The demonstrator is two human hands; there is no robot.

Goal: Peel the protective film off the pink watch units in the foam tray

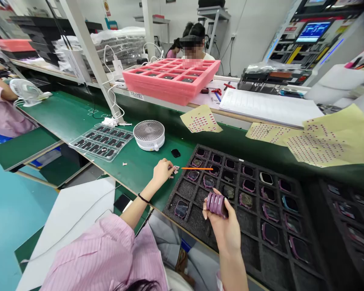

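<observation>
My right hand [226, 228] is wrapped round a stack of several purple smartwatch cases [216, 204], held above the near part of a black foam tray [189, 189]. My left hand [161, 174] rests low over the green bench, its thumb and fingertips pinched together. Right at those fingertips lie small pale pink-and-white scraps [176, 170]; whether one is between the fingers I cannot make out. An orange stick [197, 168] lies across the tray's left edge, beside the scraps. Many of the tray's pockets hold dark-faced watch cases, such as a purple-rimmed case [270, 233].
Beyond my left hand lie a black watch-shaped piece [175, 153], a white fan [149, 135] and a clear tray of black parts [102, 141]. A pink foam tray [170, 83] stands on the shelf. Dotted yellow sheets [201, 119] hang from its edge. Other people sit beyond.
</observation>
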